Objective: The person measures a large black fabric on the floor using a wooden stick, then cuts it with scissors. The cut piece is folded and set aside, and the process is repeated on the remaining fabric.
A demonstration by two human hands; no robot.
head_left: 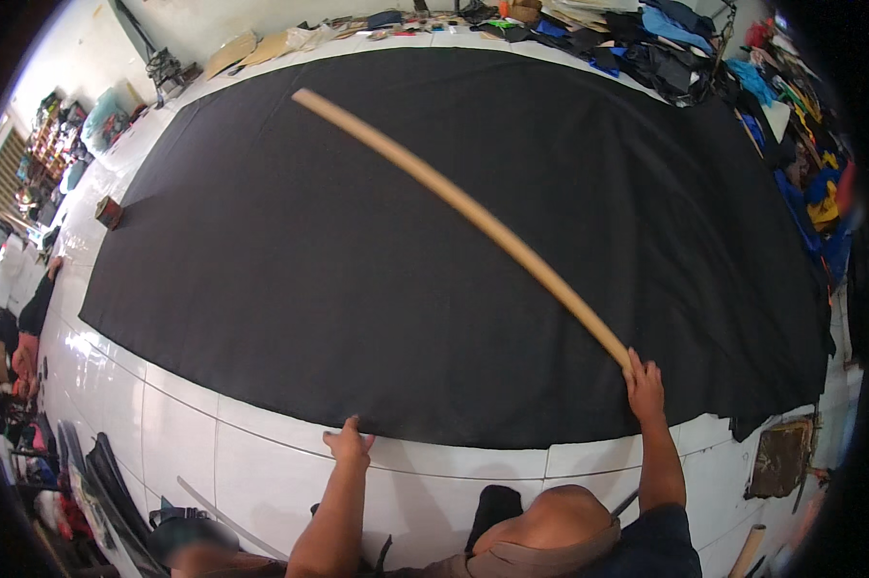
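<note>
A wide black cloth [290, 260] lies spread over the white floor tiles in front of me. Diagonally across it runs a long tan pole [492, 228], from the far left down to the near right; whether it is wood or a cardboard tube I cannot tell. My right hand [646, 387] is closed on the pole's near end, above the cloth. At the cloth's near edge is my left hand [349, 442], with one finger reaching onto the cloth and the others bent. What lies between those fingers, if anything, is too small to make out.
A small dark tin [109, 213] stands by the cloth's left edge. Heaped fabrics [666, 39] and scraps line the far right. A brown square board [779, 457] lies near right, and a second tan pole [748, 551] shows below it. Another person's arm [39, 299] appears at left.
</note>
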